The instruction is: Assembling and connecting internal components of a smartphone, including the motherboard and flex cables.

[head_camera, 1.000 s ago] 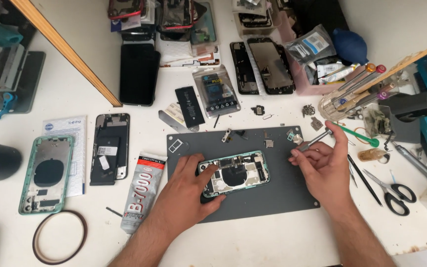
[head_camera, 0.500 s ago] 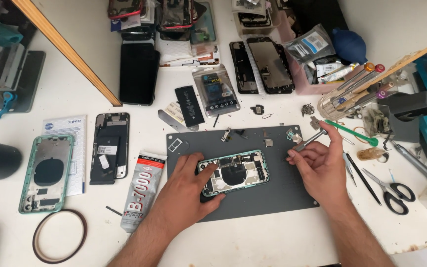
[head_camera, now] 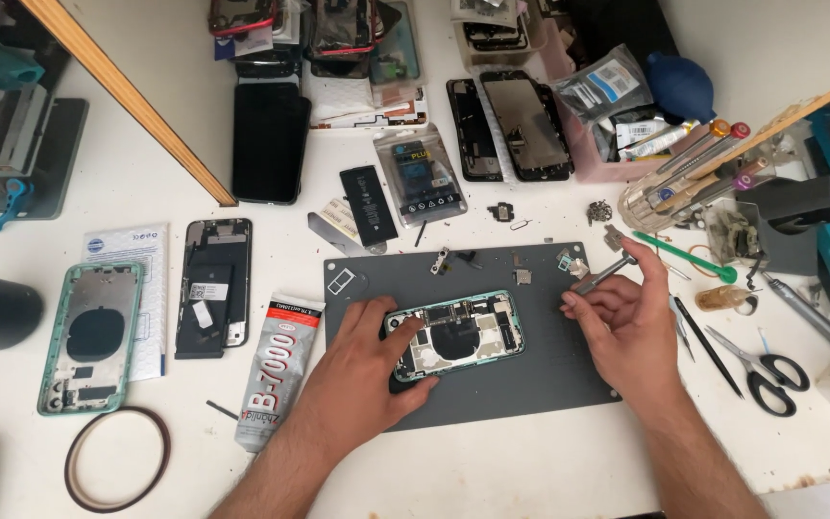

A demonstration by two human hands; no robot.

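left hand [head_camera: 362, 370] spread flat, pressing opened green phone [head_camera: 455, 334] on grey mat [head_camera: 530, 384] (centre); right hand [head_camera: 626, 327] pinching tweezers [head_camera: 605, 273], right of phone.

The left hand [head_camera: 362, 370] hides the opened phone's [head_camera: 458, 334] near corner; tiny mat [head_camera: 530, 384] parts stay unidentifiable.

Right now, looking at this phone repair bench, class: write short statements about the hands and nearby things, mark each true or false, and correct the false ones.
1. The left hand rests on the opened phone. True.
2. The phone lies on a grey mat. True.
3. The right hand holds scissors. False: it holds tweezers; the scissors lie on the table.
4. The glue tube lies right of the mat. False: it lies left.
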